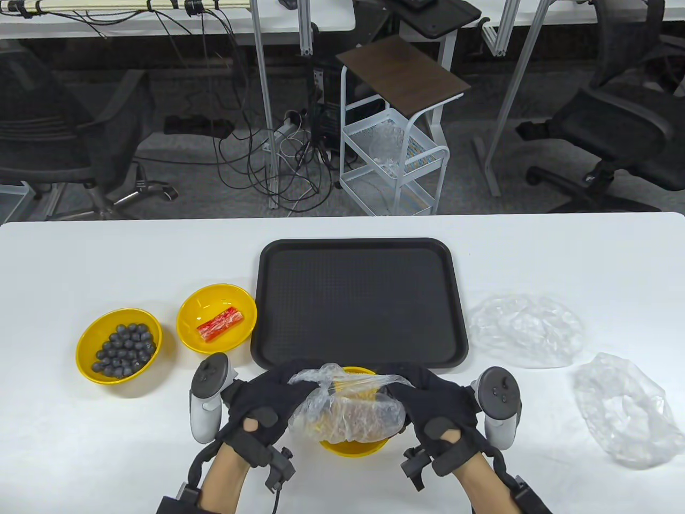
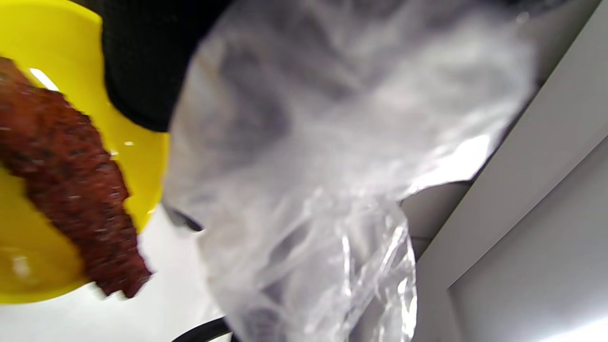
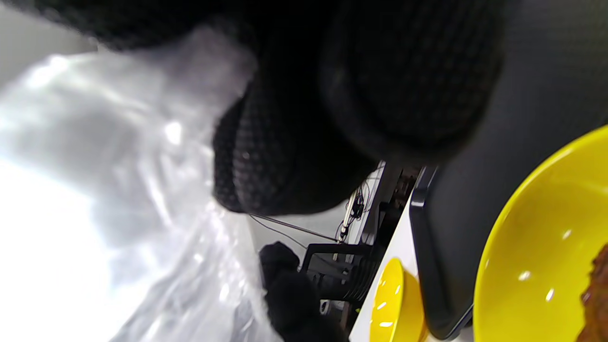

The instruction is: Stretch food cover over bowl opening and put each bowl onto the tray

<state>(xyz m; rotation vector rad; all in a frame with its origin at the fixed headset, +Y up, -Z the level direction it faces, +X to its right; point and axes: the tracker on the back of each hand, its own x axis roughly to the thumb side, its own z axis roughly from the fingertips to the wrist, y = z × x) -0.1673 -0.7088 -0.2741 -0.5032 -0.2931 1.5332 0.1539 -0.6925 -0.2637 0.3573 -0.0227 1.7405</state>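
Table view: left hand (image 1: 267, 399) and right hand (image 1: 428, 399) each grip an edge of the plastic cover (image 1: 348, 409), held over the yellow bowl (image 1: 353, 447) just in front of the black tray (image 1: 358, 300).

Left wrist view: cover (image 2: 304, 190) blurred; brown food (image 2: 71, 190) in bowl.

Right wrist view: fingers (image 3: 285, 156) curled on plastic.

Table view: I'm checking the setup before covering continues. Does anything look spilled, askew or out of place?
Nothing stands out. The tray lies bare and square, both side bowls sit upright with food inside, and two spare covers lie crumpled beside the tray.
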